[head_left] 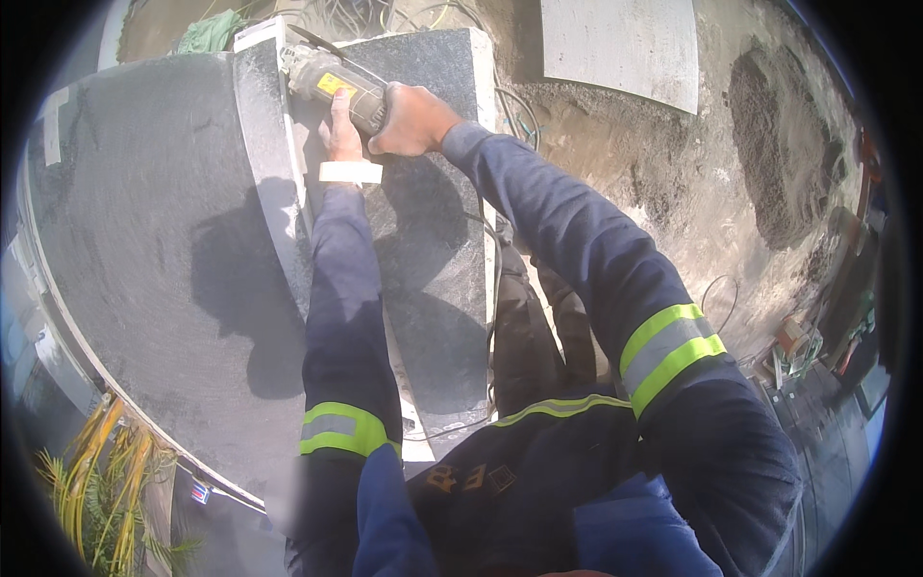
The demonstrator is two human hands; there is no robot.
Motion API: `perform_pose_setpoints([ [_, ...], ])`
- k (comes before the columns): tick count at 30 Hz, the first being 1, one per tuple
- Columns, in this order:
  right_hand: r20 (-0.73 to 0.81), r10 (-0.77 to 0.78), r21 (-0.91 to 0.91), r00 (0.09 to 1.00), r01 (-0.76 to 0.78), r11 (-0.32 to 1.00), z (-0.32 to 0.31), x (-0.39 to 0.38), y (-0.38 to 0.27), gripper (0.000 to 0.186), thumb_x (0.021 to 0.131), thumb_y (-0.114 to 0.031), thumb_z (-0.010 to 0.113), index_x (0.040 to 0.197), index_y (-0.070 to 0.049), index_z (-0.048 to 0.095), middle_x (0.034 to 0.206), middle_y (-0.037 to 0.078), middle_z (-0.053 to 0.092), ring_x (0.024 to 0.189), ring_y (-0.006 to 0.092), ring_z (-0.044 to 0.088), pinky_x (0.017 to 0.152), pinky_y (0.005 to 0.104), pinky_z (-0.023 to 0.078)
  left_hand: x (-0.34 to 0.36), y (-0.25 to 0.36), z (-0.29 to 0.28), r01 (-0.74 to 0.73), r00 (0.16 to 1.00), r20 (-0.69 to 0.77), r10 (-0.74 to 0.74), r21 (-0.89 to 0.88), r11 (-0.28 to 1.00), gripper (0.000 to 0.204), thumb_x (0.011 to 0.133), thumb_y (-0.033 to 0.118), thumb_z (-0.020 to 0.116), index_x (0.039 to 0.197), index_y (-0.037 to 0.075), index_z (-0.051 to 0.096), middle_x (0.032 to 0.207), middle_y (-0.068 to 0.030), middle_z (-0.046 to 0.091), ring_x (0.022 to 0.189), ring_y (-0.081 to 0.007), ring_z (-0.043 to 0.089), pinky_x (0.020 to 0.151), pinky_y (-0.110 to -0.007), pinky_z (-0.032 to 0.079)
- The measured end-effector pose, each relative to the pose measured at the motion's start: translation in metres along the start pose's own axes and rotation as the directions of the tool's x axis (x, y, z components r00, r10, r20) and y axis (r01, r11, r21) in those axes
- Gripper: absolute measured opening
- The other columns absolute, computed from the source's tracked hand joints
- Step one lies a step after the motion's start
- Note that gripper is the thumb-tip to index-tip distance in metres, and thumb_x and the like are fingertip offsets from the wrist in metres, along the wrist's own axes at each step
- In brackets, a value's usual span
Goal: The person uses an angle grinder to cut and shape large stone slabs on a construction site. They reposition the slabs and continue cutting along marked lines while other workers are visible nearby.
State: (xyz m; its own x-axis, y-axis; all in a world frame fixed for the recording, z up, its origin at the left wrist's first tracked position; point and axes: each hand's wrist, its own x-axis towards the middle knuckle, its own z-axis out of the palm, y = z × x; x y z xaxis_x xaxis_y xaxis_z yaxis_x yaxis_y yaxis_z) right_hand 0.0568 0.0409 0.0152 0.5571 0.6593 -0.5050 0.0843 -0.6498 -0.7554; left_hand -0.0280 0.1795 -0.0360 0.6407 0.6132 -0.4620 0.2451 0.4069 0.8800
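Note:
An angle grinder (358, 104) with a dusty grey body and a yellow label is held at the far end of the dark grey slabs. Its dark disc (310, 37) shows edge-on beyond the tool's head. My left hand (342, 135), with a white band at the wrist, grips the body from the near side; its thumb lies along the casing and the other fingers are mostly hidden. Around the rear end of the grinder my right hand (419, 120) is closed. Below the tool runs the pale edge of a long narrow strip (264, 144) between two slabs.
A wide dark slab (125, 212) fills the left side; a narrower slab (437, 337) lies beside my legs. A cable (497, 279) runs along its right edge. A pale flat sheet (620, 48) lies on the sandy ground. A plant (106, 490) stands at lower left.

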Motion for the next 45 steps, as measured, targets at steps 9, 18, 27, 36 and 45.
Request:
perform_pose_setpoints([
  [9,0.024,0.046,-0.007,0.999,-0.046,0.999,-0.014,-0.024,0.002,0.074,0.069,-0.038,0.082,0.124,0.007,0.061,0.114,0.028,0.071,0.109,0.0386,0.071,0.095,0.0411,0.056,-0.08,-0.02,-0.052,-0.136,0.986,0.115,0.121,0.974,0.18,0.103,0.079,0.04,0.085,0.159,0.003,0.032,0.162,-0.0181,0.035,0.146,-0.0411,0.036,0.118,-0.06,0.029],
  [18,0.026,0.042,0.009,0.999,-0.042,0.999,-0.004,-0.025,0.007,0.073,0.069,-0.038,0.081,0.124,0.006,0.062,0.116,0.027,0.071,0.11,0.0386,0.071,0.094,0.0419,0.057,-0.117,-0.025,-0.038,-0.043,0.99,0.056,-0.13,0.995,0.095,0.143,0.069,0.03,0.095,0.162,-0.002,-0.009,0.167,-0.0288,0.017,0.153,-0.0415,0.026,0.126,-0.048,0.023],
  [27,0.065,0.034,0.046,0.997,-0.037,0.998,-0.002,0.002,0.003,0.071,0.066,-0.038,0.082,0.12,0.005,0.067,0.112,0.026,0.073,0.106,0.037,0.073,0.091,0.0418,0.058,-0.116,-0.024,-0.036,-0.052,0.988,0.062,-0.14,0.996,0.076,0.14,0.069,0.025,0.095,0.162,-0.002,-0.007,0.162,-0.0272,0.027,0.146,-0.0429,0.037,0.122,-0.047,0.032],
  [36,-0.01,0.044,0.016,0.999,-0.044,0.999,0.007,-0.029,0.02,0.073,0.067,-0.039,0.082,0.123,0.004,0.063,0.113,0.027,0.072,0.108,0.0379,0.072,0.092,0.0419,0.058,-0.115,-0.028,-0.044,-0.074,0.99,0.086,-0.112,0.992,0.106,0.14,0.067,0.029,0.096,0.161,-0.005,-0.002,0.161,-0.0307,0.026,0.148,-0.0421,0.032,0.122,-0.045,0.032],
  [45,0.077,0.055,0.048,0.995,-0.059,0.997,0.006,0.001,0.008,0.073,0.067,-0.04,0.083,0.122,0.004,0.065,0.115,0.025,0.072,0.108,0.0372,0.072,0.093,0.0417,0.058,-0.116,-0.026,-0.04,-0.098,0.99,0.104,-0.099,0.993,0.061,0.137,0.071,0.029,0.094,0.161,-0.005,-0.003,0.16,-0.0305,0.029,0.146,-0.0428,0.036,0.121,-0.046,0.033],
])
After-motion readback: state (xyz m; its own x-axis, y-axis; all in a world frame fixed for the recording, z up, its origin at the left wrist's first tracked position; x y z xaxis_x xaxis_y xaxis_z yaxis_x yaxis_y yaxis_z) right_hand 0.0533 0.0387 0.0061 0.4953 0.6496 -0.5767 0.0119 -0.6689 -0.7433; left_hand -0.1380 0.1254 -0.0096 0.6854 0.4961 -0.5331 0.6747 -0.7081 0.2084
